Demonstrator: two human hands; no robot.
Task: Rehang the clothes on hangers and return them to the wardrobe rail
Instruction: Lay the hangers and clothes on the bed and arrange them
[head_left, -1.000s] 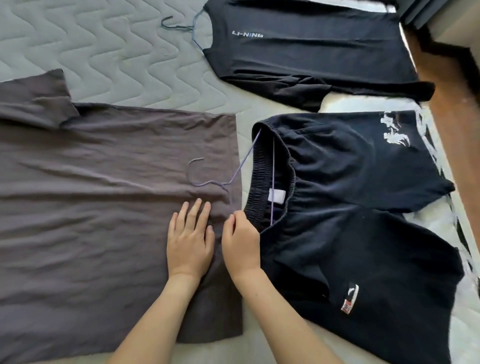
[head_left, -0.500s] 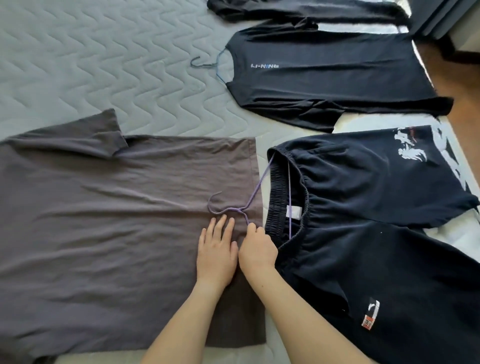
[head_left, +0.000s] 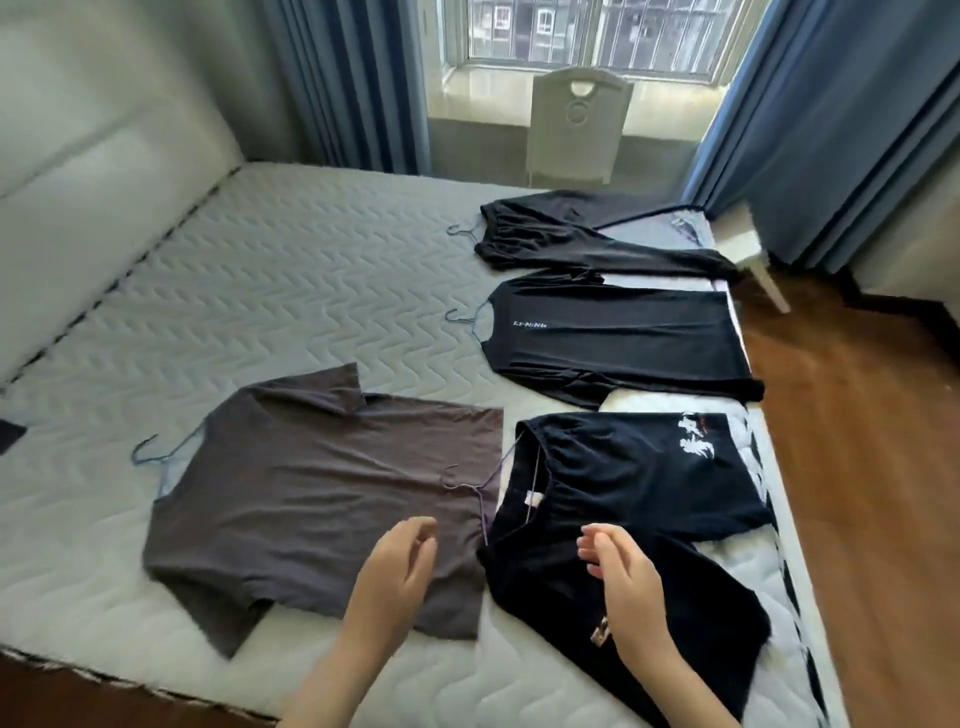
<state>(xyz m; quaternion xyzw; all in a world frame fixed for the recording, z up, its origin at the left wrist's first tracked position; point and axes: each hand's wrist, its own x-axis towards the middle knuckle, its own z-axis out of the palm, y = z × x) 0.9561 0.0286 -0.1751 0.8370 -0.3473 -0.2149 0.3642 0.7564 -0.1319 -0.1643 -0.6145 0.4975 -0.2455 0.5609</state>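
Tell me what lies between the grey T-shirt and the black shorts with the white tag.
In the head view, a purple wire hanger bridges the gap: its hook rests on the grey T-shirt, its arms run into the black shorts. Below it, bare mattress.

A home bedroom: bare quilted mattress (head_left: 291, 291), blue curtains (head_left: 841, 119), barred window (head_left: 597, 31).

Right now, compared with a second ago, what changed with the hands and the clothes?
Both hands lifted off the fabric: the left hand left the grey shirt, the right hand left the black shorts. Both hover empty, fingers loosely curled. Clothes and the purple hanger stayed put.
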